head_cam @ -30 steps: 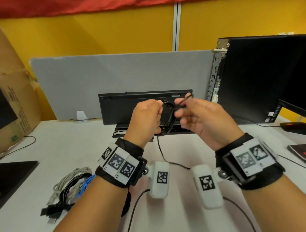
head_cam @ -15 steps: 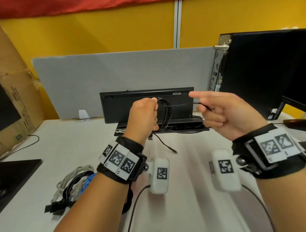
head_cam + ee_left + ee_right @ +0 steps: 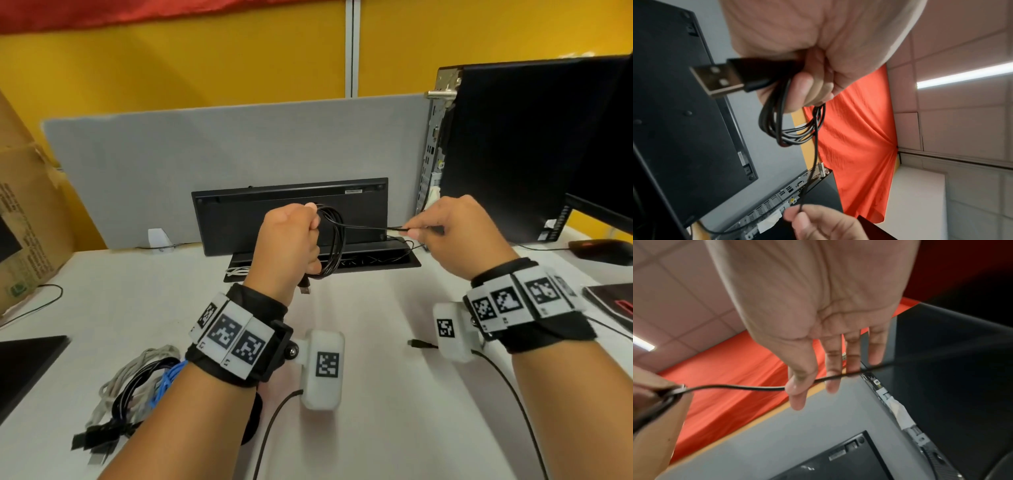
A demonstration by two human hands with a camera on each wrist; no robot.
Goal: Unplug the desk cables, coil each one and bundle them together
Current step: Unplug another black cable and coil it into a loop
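My left hand (image 3: 291, 240) grips a coil of thin black cable (image 3: 334, 246) held upright above the desk. In the left wrist view the coil (image 3: 789, 129) hangs from the curled fingers, and its USB plug (image 3: 731, 78) sticks out beside them. A single strand (image 3: 370, 226) runs right from the coil to my right hand (image 3: 452, 236), which pinches it between thumb and fingers. The right wrist view shows that strand (image 3: 748, 387) crossing the thumb (image 3: 797, 386). A small plug end (image 3: 414, 343) lies on the desk by my right wrist.
A pile of coiled grey, black and blue cables (image 3: 137, 387) lies at the lower left. Behind my hands stand an upturned black keyboard (image 3: 291, 198) and an open cable tray (image 3: 383, 262). A black PC tower (image 3: 513, 154) and a mouse (image 3: 599, 250) are on the right. A cardboard box (image 3: 24, 222) is on the left.
My right hand has moved from beside the left hand out to the right, drawing one strand of cable straight. The loose plug end has slid rightwards across the desk.
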